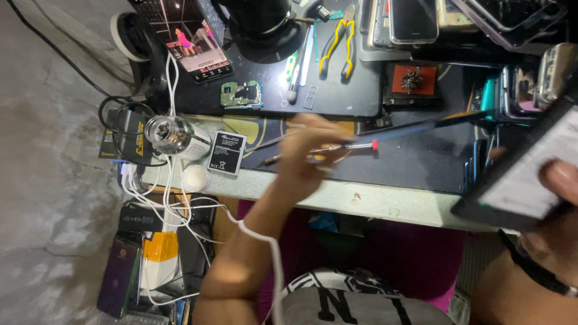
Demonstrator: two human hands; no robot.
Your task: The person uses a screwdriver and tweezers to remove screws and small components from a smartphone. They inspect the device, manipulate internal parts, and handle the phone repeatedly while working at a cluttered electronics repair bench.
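Note:
My left hand (304,159) is over the dark work mat (409,162) near the front edge of the bench, closed around a thin screwdriver (361,145) with a red band near one end. Its metal tip points left, towards a black battery (227,152). My right hand (563,180), at the right edge of the view with a black band on the wrist, grips a flat dark-rimmed device (524,174) with a pale face, held tilted above the bench corner.
A lit phone (195,45), a green circuit board (241,94), yellow-handled pliers (337,42) and stacked phones (415,21) lie at the back. A glass jar (165,132), white lid (194,177) and white cables (174,198) crowd the left end. Another phone (120,274) lies lower down.

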